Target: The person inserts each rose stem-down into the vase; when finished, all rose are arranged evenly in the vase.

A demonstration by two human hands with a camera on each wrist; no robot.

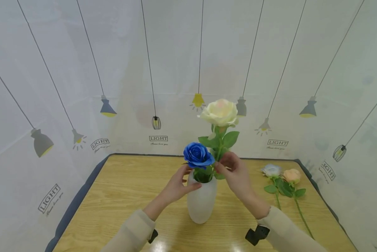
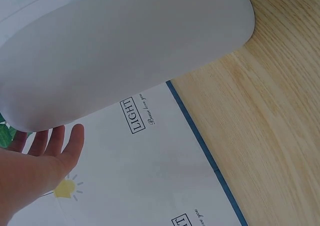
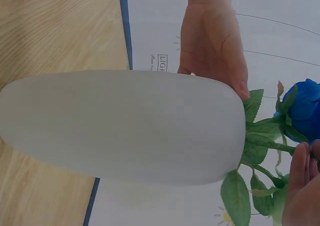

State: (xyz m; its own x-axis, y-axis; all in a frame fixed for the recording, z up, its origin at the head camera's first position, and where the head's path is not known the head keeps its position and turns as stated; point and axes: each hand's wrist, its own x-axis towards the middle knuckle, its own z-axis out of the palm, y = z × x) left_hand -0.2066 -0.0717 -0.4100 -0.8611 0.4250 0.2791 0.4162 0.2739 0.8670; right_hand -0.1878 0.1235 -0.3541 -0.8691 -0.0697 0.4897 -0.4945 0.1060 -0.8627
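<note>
A white vase (image 1: pixel 201 201) stands upright on the wooden table, with a blue rose (image 1: pixel 197 155) and a taller cream-white rose (image 1: pixel 220 112) rising from its mouth. My left hand (image 1: pixel 177 185) holds the vase at its rim, thumb across the front and fingers around the left side. Just above the rim on the right, my right hand (image 1: pixel 237 176) pinches the white rose's green stem between thumb and fingers. In the right wrist view, leaves (image 3: pixel 235 196) spread out at the vase mouth beside the right hand (image 3: pixel 302 186). The lower stems are hidden inside the vase.
On the table's right side lie a pale blue-white rose (image 1: pixel 271 170) and a peach rose (image 1: pixel 291 176), stems pointing toward me. The wooden table (image 1: pixel 128 189) has a dark blue border, and a white lamp-print sheet (image 1: pixel 176 70) hangs around it.
</note>
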